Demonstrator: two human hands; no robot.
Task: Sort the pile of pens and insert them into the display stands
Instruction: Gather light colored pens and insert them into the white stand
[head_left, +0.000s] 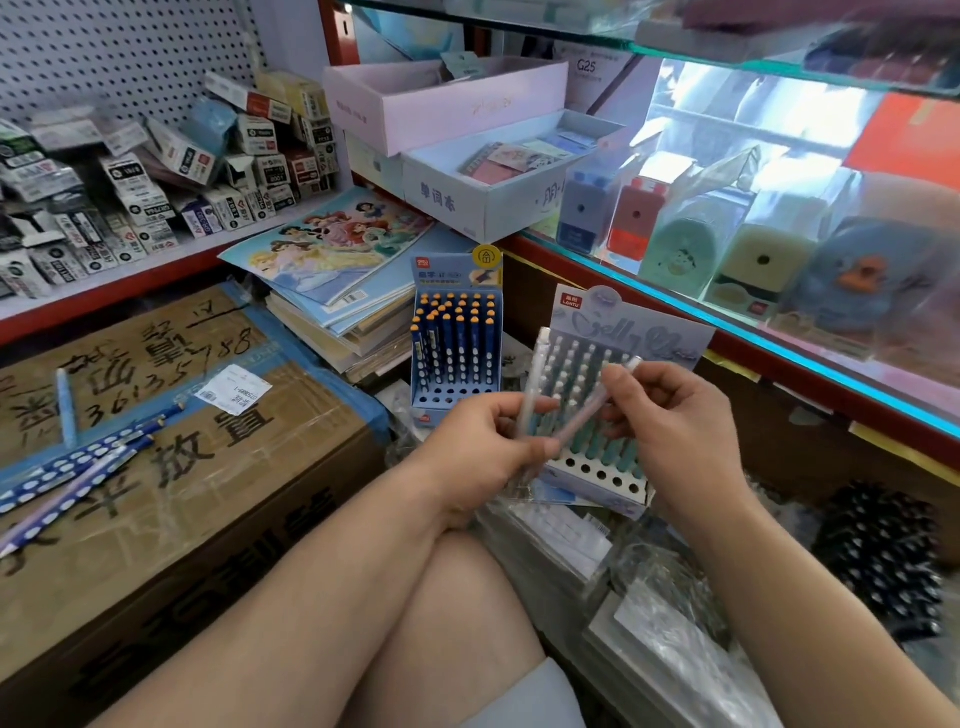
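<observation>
We look down at a shop floor, taking a pale blue card display stand, printed "Jelly" on its header, as our landmark at the centre.

Far left of that stand, a brown cardboard carton serves as a worktop. Loose pens, dark blue plastic with white dots, lie on it in a rough fan, and one light blue pen lies apart from them. We judge this to be the unsorted pile, kept within reach.

Just left of the landmark, a dark blue card stand stands upright. Its back rows are filled with matching orange-tipped dotted pens and its front holes are bare.

Directly in front of the pale stand, the left hand has its fingers curled round a frosted white pen. The pen is nearly upright, its cap above the knuckles. We cannot tell whether the hand holds more than one.

Crossing it, a pale lilac pen slants up to the right. The right hand pinches it between thumb and fingertips, its other fingers loosely curled.

Both pens hover in front of the landmark stand, probably so that colours can be compared and fed into its open front row of holes. The rows behind already carry teal-barrelled, white-capped pens.
</observation>
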